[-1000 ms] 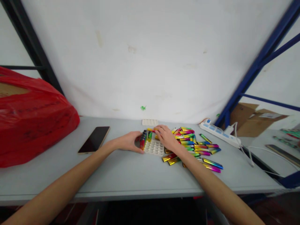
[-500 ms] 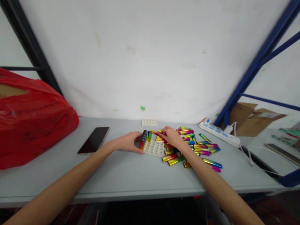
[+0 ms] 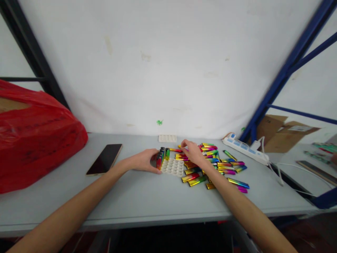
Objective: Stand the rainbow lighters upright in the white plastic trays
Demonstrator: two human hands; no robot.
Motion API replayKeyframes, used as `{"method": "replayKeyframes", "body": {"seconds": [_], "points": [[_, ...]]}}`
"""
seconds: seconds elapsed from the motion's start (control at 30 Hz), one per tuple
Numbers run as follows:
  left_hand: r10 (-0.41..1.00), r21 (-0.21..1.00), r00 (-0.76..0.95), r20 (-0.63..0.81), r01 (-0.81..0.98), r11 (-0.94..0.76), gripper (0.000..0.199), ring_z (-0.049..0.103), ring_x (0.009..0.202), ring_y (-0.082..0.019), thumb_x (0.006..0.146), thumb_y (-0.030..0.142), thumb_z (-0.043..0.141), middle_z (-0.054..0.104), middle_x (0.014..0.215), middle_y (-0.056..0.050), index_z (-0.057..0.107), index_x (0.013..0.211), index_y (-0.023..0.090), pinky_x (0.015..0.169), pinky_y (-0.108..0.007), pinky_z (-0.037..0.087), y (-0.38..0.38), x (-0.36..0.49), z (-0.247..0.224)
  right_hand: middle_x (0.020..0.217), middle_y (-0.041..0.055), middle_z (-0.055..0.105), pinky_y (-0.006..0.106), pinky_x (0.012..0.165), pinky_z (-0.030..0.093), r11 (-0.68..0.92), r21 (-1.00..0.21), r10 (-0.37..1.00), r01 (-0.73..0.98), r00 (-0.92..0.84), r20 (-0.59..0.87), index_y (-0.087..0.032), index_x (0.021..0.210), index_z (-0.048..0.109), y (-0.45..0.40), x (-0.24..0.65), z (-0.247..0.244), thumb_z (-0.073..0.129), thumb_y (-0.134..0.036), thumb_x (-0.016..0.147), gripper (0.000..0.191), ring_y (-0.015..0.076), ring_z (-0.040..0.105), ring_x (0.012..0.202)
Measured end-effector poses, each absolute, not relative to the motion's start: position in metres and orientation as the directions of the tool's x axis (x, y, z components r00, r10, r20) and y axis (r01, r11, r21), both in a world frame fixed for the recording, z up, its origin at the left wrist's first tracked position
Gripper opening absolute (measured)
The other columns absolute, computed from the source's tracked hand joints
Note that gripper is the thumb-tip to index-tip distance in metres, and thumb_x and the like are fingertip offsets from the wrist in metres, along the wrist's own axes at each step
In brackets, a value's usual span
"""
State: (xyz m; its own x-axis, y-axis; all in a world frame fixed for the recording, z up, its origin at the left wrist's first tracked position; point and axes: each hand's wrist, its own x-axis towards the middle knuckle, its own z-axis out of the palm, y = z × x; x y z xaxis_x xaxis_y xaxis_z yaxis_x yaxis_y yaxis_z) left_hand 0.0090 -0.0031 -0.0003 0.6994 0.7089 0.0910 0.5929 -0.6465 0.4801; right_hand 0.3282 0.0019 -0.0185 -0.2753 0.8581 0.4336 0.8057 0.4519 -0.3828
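Left hand (image 3: 144,160) is cupped wide round the upright lighters (image 3: 161,154) at the white tray's (image 3: 173,167) left end, probably so they don't topple. Right hand's (image 3: 193,153) fingers are curled over the loose lighters (image 3: 225,164) beside it, can't tell if it's gripping one. Box label (image 3: 300,128) is unreadable.

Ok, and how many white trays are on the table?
2. One tray sits between the left hand and the pile of lighters, with upright lighters at its left end; the other tray lies behind it, near the wall. More could be hidden under the pile.
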Motion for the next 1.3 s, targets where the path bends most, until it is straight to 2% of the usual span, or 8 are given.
{"method": "replayKeyframes", "body": {"seconds": [0.17, 0.33, 0.47, 0.6, 0.8, 0.9, 1.13, 1.3], "points": [[0.731, 0.437, 0.680, 0.054, 0.642, -0.629, 0.087, 0.072, 0.118, -0.039, 0.066, 0.074, 0.091, 0.076, 0.131, -0.015, 0.070, 0.130, 0.019, 0.100, -0.043, 0.056, -0.005, 0.011, 0.003, 0.116, 0.0118, 0.078, 0.040, 0.104, 0.052, 0.488, -0.342, 0.819, 0.803, -0.285, 0.497, -0.019, 0.113, 0.078, 0.002, 0.331, -0.018, 0.071, -0.023, 0.104, 0.011, 0.0265, 0.071, 0.113], [0.740, 0.430, 0.671, 0.050, 0.654, -0.623, 0.087, 0.072, 0.117, -0.040, 0.065, 0.076, 0.090, 0.077, 0.128, -0.015, 0.070, 0.128, 0.019, 0.099, -0.043, 0.057, -0.006, 0.012, 0.003, 0.133, 0.0163, 0.075, 0.046, 0.114, 0.048, 0.500, -0.249, 0.838, 0.829, -0.391, 0.381, -0.020, 0.112, 0.086, 0.007, 0.329, -0.023, 0.073, -0.028, 0.105, 0.017, 0.0294, 0.067, 0.129], [0.744, 0.431, 0.666, 0.052, 0.657, -0.618, 0.088, 0.072, 0.118, -0.041, 0.065, 0.077, 0.090, 0.077, 0.129, -0.015, 0.069, 0.128, 0.018, 0.100, -0.044, 0.057, -0.007, 0.012, 0.003, 0.130, 0.0173, 0.077, 0.047, 0.113, 0.050, 0.460, -0.280, 0.872, 0.842, -0.369, 0.322, -0.018, 0.103, 0.086, 0.009, 0.332, -0.023, 0.076, -0.026, 0.102, 0.013, 0.0303, 0.070, 0.124], [0.738, 0.437, 0.674, 0.041, 0.652, -0.620, 0.091, 0.070, 0.124, -0.041, 0.066, 0.076, 0.089, 0.074, 0.137, -0.016, 0.067, 0.133, 0.018, 0.107, -0.044, 0.054, -0.007, 0.011, 0.003, 0.127, 0.0163, 0.078, 0.047, 0.111, 0.051, 0.473, -0.367, 0.857, 0.801, -0.322, 0.402, -0.017, 0.107, 0.080, 0.007, 0.337, -0.022, 0.077, -0.023, 0.098, 0.011, 0.0304, 0.071, 0.122], [0.736, 0.424, 0.677, 0.011, 0.663, -0.617, 0.093, 0.068, 0.129, -0.041, 0.068, 0.074, 0.090, 0.073, 0.141, -0.016, 0.066, 0.137, 0.018, 0.108, -0.043, 0.053, -0.007, 0.012, 0.005, 0.103, 0.0049, 0.082, 0.038, 0.095, 0.057, 0.452, -0.807, 0.892, 0.380, -0.164, 0.422, -0.021, 0.109, 0.075, 0.003, 0.335, -0.012, 0.082, -0.037, 0.089, 0.026, 0.0230, 0.075, 0.099], [0.737, 0.431, 0.675, 0.020, 0.659, -0.616, 0.092, 0.068, 0.129, -0.041, 0.068, 0.074, 0.090, 0.073, 0.141, -0.015, 0.066, 0.137, 0.018, 0.108, -0.043, 0.052, -0.008, 0.012, 0.006, 0.096, 0.0025, 0.080, 0.034, 0.088, 0.056, 0.346, -0.927, 0.936, 0.146, -0.124, 0.330, -0.021, 0.107, 0.078, -0.002, 0.330, -0.003, 0.089, -0.047, 0.080, 0.039, 0.0205, 0.072, 0.091], [0.726, 0.404, 0.687, 0.032, 0.656, -0.638, 0.088, 0.070, 0.121, -0.038, 0.068, 0.077, 0.089, 0.075, 0.132, -0.014, 0.069, 0.131, 0.019, 0.100, -0.041, 0.054, -0.005, 0.010, 0.002, 0.111, 0.0042, 0.079, 0.036, 0.095, 0.058, 0.141, -0.963, 0.976, -0.230, -0.132, 0.174, -0.024, 0.100, 0.079, -0.017, 0.319, 0.011, 0.096, -0.061, 0.070, 0.050, 0.0213, 0.071, 0.105], [0.719, 0.397, 0.693, 0.039, 0.650, -0.648, 0.088, 0.071, 0.120, -0.037, 0.070, 0.077, 0.088, 0.075, 0.132, -0.014, 0.068, 0.133, 0.019, 0.100, -0.041, 0.054, -0.005, 0.010, 0.002, 0.079, -0.0048, 0.066, 0.033, 0.075, 0.058, 0.083, -0.964, 0.954, -0.253, -0.259, 0.151, -0.028, 0.106, 0.066, -0.025, 0.311, 0.012, 0.087, -0.072, 0.078, 0.056, 0.0140, 0.062, 0.069]]}}
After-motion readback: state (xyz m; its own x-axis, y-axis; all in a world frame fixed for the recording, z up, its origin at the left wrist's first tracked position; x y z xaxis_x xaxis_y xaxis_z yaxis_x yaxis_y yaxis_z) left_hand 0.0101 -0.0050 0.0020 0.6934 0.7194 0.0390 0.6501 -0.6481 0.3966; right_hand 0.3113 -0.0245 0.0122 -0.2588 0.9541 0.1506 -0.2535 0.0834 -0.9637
